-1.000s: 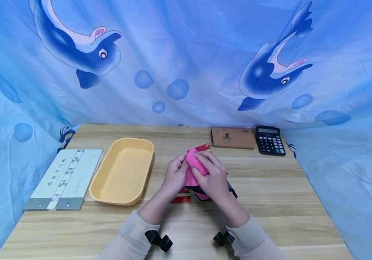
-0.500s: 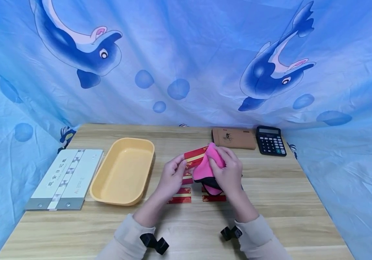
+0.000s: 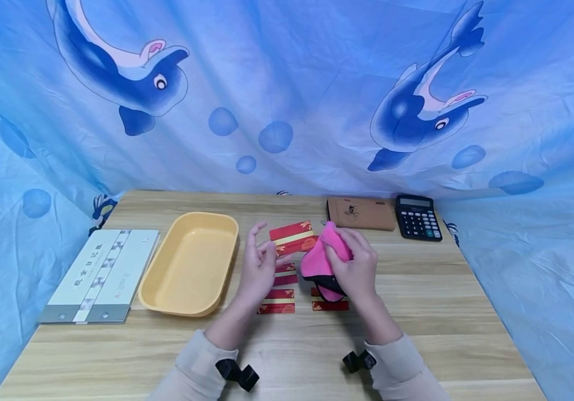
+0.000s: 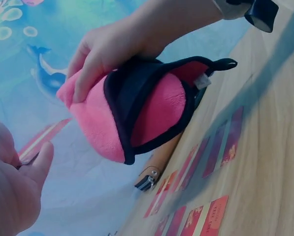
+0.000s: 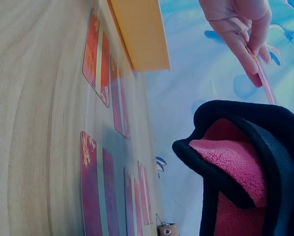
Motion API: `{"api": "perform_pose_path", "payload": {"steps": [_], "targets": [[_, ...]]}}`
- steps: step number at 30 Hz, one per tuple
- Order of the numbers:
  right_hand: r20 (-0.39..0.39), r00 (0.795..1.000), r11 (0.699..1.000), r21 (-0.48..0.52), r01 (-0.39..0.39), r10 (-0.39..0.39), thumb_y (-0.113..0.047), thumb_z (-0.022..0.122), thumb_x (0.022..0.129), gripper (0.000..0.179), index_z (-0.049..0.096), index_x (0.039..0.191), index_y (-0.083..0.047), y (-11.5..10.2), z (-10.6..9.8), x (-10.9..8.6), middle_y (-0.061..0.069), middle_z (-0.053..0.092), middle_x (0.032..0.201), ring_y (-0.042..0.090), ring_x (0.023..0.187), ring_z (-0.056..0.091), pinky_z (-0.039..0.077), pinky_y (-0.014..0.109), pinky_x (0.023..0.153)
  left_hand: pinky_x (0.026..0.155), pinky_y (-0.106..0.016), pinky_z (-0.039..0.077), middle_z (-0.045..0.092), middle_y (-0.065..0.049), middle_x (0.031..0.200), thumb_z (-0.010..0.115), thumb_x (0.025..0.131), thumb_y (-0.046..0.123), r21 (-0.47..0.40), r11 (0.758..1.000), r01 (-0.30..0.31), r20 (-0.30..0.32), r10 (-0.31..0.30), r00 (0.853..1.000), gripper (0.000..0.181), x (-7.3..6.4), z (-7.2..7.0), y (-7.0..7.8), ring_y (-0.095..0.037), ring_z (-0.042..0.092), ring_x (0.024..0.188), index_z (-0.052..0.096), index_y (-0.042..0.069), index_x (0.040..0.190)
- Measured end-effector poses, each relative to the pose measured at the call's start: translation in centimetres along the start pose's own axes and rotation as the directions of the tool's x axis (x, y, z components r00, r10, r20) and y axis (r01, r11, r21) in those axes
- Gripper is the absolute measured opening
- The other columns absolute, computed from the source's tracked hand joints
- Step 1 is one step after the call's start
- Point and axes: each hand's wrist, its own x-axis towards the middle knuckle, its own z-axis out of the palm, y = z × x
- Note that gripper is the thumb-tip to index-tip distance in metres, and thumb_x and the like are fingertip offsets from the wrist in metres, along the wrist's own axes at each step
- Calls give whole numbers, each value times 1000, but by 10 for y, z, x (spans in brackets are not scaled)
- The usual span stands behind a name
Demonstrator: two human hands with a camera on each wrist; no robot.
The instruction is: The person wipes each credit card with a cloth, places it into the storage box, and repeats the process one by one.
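Note:
My left hand (image 3: 258,270) pinches a red card (image 3: 292,236) with a pale yellow stripe and gold print, raised over the table. In the left wrist view that card (image 4: 44,138) shows nearly edge-on. My right hand (image 3: 356,267) grips a pink fleece cloth (image 3: 319,260) with black edging, bunched up just right of the card. A black hanging loop (image 4: 224,64) and a white tag stick out from the cloth. Below the hands, more red striped cards lie flat on the table, one at the left (image 3: 277,301) and another partly behind the cloth (image 3: 323,306).
An orange-yellow plastic tray (image 3: 147,295) stands left of my hands, beside a pale ledger book (image 3: 98,278). At the back right lie a tan wallet (image 3: 367,214) and a black calculator (image 3: 417,218). A blue dolphin-print curtain (image 3: 312,83) surrounds the wooden table (image 3: 417,356).
The cloth was first wrapped over the card between both hands. My right hand has drawn it rightward off the card, while my left hand has moved slightly left and turned the card.

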Motion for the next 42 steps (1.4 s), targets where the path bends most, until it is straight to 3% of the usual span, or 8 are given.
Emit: {"api": "perform_pose_path", "payload": {"steps": [1, 4, 8, 19, 22, 26, 34, 42], "targets": [[-9, 1000, 1000, 2, 2, -2, -3, 84, 79, 35, 76, 113, 0, 1, 0, 0, 14, 72, 107, 28, 94, 71, 62, 41, 79, 91, -39, 59, 56, -20, 85, 45, 109, 14, 10, 1000, -13, -7, 13, 1000, 40, 0, -1, 0, -34, 73, 98, 40, 13, 148], [-35, 999, 1000, 11, 5, -4, -3, 85, 79, 35, 76, 112, 0, 3, -2, 1, 15, 73, 106, 28, 93, 71, 61, 31, 80, 90, -37, 59, 65, -21, 109, 45, 109, 12, 1, 999, -39, -9, 39, 999, 36, 1, -3, 0, -33, 72, 103, 50, 6, 144], [-55, 998, 999, 27, -22, 23, -2, 85, 78, 35, 76, 111, 0, 5, -5, 2, 14, 73, 106, 28, 93, 70, 54, 16, 82, 95, -31, 56, 60, -23, 136, 43, 108, 5, -33, 999, -37, 6, 37, 999, 36, 3, -5, -1, -32, 67, 114, 54, -2, 142], [-15, 997, 997, 35, -73, 74, -6, 84, 80, 33, 75, 112, -1, 5, -12, 0, 13, 73, 108, 27, 97, 70, 52, 12, 84, 84, -46, 60, 69, -31, 110, 56, 103, 3, -59, 998, -31, -35, 29, 999, 20, 9, -9, -8, -47, 68, 103, 64, -12, 113], [-20, 997, 997, 43, -68, 69, -5, 85, 80, 34, 75, 112, -1, 4, -12, -1, 13, 73, 109, 28, 97, 70, 51, 11, 84, 82, -42, 61, 70, -30, 109, 58, 103, 5, -18, 1000, 2, -51, -3, 999, 20, 10, -10, -8, -43, 71, 99, 65, -12, 110], [-18, 999, 997, 55, -50, 51, -5, 85, 80, 34, 75, 112, 0, 4, -12, -1, 14, 73, 108, 28, 96, 70, 52, 11, 84, 83, -34, 60, 70, -26, 111, 59, 102, 4, 12, 998, 60, -92, -59, 994, 20, 11, -10, -6, -30, 75, 94, 67, -12, 110], [-7, 1000, 996, 84, -23, 24, -4, 84, 79, 35, 75, 113, -1, 0, -10, -2, 14, 73, 109, 29, 95, 70, 52, 10, 84, 81, -33, 61, 69, -28, 117, 61, 100, 1, -95, 990, 101, -117, -112, 987, 31, 12, -9, -6, -18, 76, 83, 61, -8, 130], [35, 999, 993, 115, 34, -39, -8, 84, 80, 34, 76, 112, -2, -7, -2, -2, 13, 73, 108, 27, 89, 70, 59, 23, 68, 88, -35, 59, 66, -30, 122, 54, 102, -2, -95, 991, 95, -112, -105, 988, 32, 14, -1, -9, -27, 75, 95, 58, -10, 133]]}}
